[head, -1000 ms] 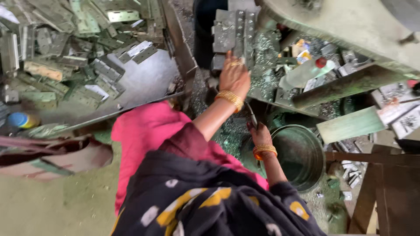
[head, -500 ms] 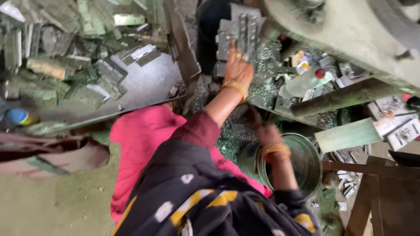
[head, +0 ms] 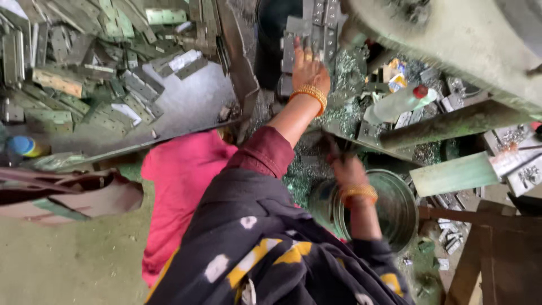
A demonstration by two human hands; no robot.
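Observation:
My left hand [head: 309, 70], with gold bangles at the wrist, reaches forward and lies with fingers spread on a stack of grey perforated metal strips [head: 316, 22] under a large press body [head: 451, 34]. Lower down, my right hand [head: 348, 171], also with bangles, is closed around a thin dark rod [head: 329, 142] that points up and left. It hovers over the rim of a round metal bucket [head: 395, 212]. Green metal shavings [head: 344, 70] lie around both hands. My dark patterned shawl and maroon sleeve fill the lower middle.
A sloped metal tray [head: 186, 107] at the left holds several flat hinge-like pieces [head: 84, 68]. A plastic bottle with a red cap [head: 398, 101] lies right of my left hand. A green angle bar [head: 457, 121], a wooden frame [head: 497, 254] and a blue-capped bottle [head: 22, 146] are nearby.
My left hand has moved forward onto the metal strips. My right hand with the rod has shifted slightly right over the bucket; the view has moved closer.

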